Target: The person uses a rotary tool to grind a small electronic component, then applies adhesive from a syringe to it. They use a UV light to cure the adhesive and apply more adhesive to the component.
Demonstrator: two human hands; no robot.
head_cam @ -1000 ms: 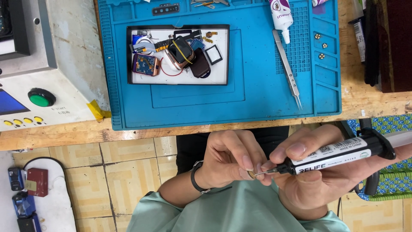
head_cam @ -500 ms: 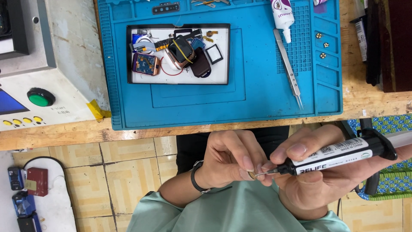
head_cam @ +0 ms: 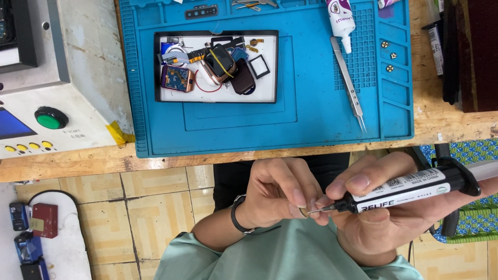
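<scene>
Your right hand (head_cam: 386,218) grips a black syringe applicator (head_cam: 410,191), needle tip touching a small part (head_cam: 302,211) pinched in your left hand (head_cam: 277,192), near the blue mat (head_cam: 311,124).

Below the workbench's near edge, the right hand (head_cam: 394,218) grips a black syringe (head_cam: 410,191), needle tip touching a small part pinched by the left hand (head_cam: 282,192).

Obscured and cropped items
Small part in left hand (head_cam: 280,189): hidden by fingers. Syringe (head_cam: 410,191) plunger, glue bottle (head_cam: 341,18): cut by frame edges.
</scene>
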